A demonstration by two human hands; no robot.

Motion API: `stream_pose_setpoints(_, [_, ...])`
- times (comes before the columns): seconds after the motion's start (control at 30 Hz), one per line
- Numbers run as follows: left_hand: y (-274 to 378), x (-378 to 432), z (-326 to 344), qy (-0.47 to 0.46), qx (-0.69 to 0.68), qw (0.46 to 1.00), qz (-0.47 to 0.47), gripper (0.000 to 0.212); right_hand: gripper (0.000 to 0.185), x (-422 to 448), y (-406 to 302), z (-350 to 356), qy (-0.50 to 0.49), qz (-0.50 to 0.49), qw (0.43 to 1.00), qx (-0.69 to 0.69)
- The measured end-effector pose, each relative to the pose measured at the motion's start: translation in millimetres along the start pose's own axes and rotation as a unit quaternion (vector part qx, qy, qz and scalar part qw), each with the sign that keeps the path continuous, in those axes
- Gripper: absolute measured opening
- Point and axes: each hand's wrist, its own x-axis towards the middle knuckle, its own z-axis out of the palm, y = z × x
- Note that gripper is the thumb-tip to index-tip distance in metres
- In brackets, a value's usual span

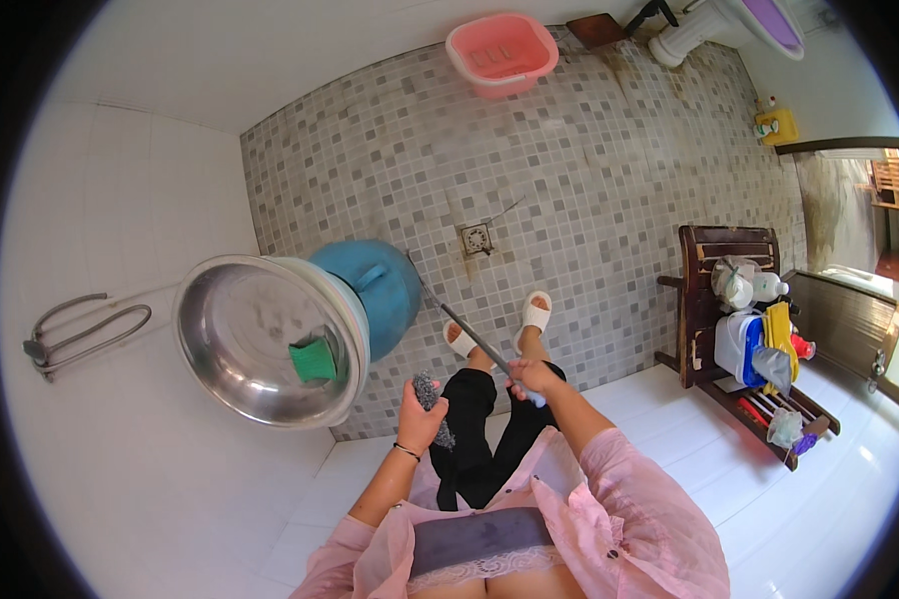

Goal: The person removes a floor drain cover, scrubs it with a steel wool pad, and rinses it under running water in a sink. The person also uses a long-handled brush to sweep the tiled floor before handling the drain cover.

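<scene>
My left hand grips a grey steel wool scourer, which sticks out above and below the fingers. My right hand is closed around the upper part of a long grey handle. That handle slants down to the tiled floor beside a blue plastic barrel; what sits at its far end is too thin to make out. Left of my hands, a large stainless steel basin tilts on top of other basins by the barrel. A green scouring pad lies inside the steel basin.
A floor drain lies ahead of my white slippers. A pink plastic tub stands by the far wall, near a pedestal washbasin. At right, a dark wooden chair carries bottles and containers, beside an open door. A shower hose hangs left.
</scene>
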Motion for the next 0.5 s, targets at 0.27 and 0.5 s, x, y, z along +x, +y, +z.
stream_pose_setpoints(0.27, [14,-4,0,0.007,0.027,1.0,0.007,0.037,0.046,-28,1,-135,0.028,-0.006,0.994,0.109])
stream_pose_setpoints(0.5, [15,-4,10,-0.007,0.048,0.999,0.015,0.038,0.047,-50,22,-82,0.043,-0.042,0.99,0.13])
